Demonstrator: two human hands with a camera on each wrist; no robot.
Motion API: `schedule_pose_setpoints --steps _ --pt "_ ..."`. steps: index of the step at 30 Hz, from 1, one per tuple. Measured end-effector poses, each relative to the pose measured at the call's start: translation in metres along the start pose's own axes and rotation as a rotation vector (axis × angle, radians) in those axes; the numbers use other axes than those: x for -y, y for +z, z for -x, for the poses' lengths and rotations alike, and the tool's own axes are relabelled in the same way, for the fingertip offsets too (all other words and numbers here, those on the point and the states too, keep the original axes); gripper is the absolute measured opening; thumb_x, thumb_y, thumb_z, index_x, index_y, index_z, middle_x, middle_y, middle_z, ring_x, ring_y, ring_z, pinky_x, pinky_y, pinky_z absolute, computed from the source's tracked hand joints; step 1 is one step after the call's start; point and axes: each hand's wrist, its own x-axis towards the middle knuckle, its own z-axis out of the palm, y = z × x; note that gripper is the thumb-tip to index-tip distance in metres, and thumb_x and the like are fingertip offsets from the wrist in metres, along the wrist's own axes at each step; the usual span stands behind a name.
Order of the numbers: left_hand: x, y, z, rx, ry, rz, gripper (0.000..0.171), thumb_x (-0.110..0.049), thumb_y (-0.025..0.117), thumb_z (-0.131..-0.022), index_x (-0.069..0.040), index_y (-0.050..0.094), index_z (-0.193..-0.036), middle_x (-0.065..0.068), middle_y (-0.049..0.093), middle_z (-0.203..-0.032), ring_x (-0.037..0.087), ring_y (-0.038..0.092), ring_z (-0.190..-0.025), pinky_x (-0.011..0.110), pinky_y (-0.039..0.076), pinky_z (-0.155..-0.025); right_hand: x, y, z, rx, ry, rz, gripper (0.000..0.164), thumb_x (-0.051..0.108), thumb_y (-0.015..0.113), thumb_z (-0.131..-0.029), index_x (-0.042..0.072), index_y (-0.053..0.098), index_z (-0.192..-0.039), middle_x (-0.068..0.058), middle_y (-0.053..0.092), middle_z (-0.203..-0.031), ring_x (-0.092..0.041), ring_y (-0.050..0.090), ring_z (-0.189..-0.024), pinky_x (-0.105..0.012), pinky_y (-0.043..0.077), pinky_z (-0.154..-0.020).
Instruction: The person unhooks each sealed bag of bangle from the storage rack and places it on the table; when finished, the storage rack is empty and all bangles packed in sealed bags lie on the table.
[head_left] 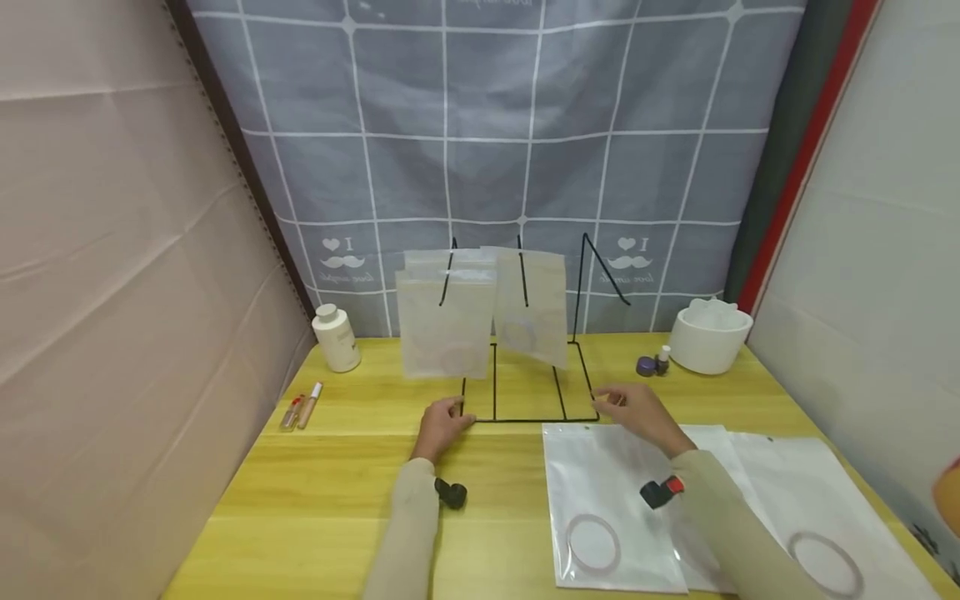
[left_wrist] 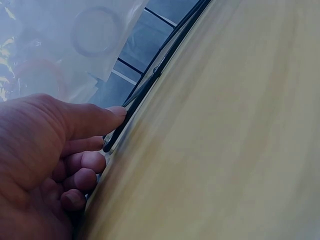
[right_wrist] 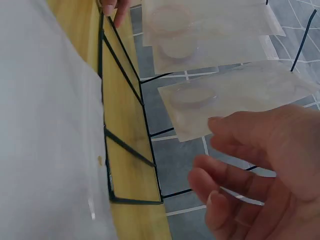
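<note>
My left hand (head_left: 441, 427) is at the front left corner of a black wire display rack (head_left: 525, 421). In the left wrist view, the thumb and index finger pinch its bar (left_wrist: 150, 80). My right hand (head_left: 637, 412) hovers by the front right corner; its fingers are loosely bent and hold nothing in the right wrist view. Translucent zip bags (head_left: 446, 325) hang on the rack's left hook, and another translucent bag (head_left: 536, 292) hangs tilted on the middle one. Round ring shapes show through the bags. A third hook (head_left: 606, 268) rises at the right.
Large white plastic bags (head_left: 600, 467) with ring marks lie flat under my right forearm. At left stand a white bottle (head_left: 337, 340) and small cosmetic tubes (head_left: 309, 407). A white round container (head_left: 708, 337) and a small purple-lidded jar (head_left: 646, 366) are at right. A grey checked cloth hangs behind.
</note>
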Motion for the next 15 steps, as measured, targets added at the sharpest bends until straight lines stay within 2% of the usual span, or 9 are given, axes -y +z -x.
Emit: schedule_pose_setpoints --steps 4,9,15 --pt "0.000 0.000 0.000 0.007 -0.004 -0.011 0.049 -0.017 0.074 -0.092 0.002 0.061 -0.136 -0.001 0.044 -0.062 0.014 0.034 -0.054 0.031 0.035 -0.058 0.013 -0.001 -0.020 -0.123 -0.152 -0.057 0.033 0.022 0.070 -0.096 0.003 0.070 -0.123 -0.012 0.069 -0.108 -0.029 0.064 -0.098 -0.051 0.053 -0.083" --pt "0.003 0.001 0.002 0.011 0.003 -0.003 0.050 -0.017 0.074 -0.092 0.003 0.061 -0.136 -0.001 0.043 -0.062 0.014 0.033 -0.053 0.031 0.033 -0.055 0.031 0.000 -0.045 -0.260 -0.256 -0.092 0.027 0.013 0.070 -0.095 0.001 0.071 -0.119 -0.017 0.065 -0.117 -0.035 0.061 -0.109 -0.057 0.049 -0.090" --pt "0.001 0.002 0.000 0.010 -0.005 0.014 0.050 -0.017 0.073 -0.093 0.002 0.060 -0.137 -0.001 0.042 -0.061 0.014 0.031 -0.052 0.030 0.033 -0.055 0.057 0.000 -0.072 -0.292 -0.324 -0.090 0.029 0.008 0.069 -0.095 -0.001 0.069 -0.123 -0.023 0.052 -0.140 -0.042 0.046 -0.133 -0.061 0.037 -0.106"
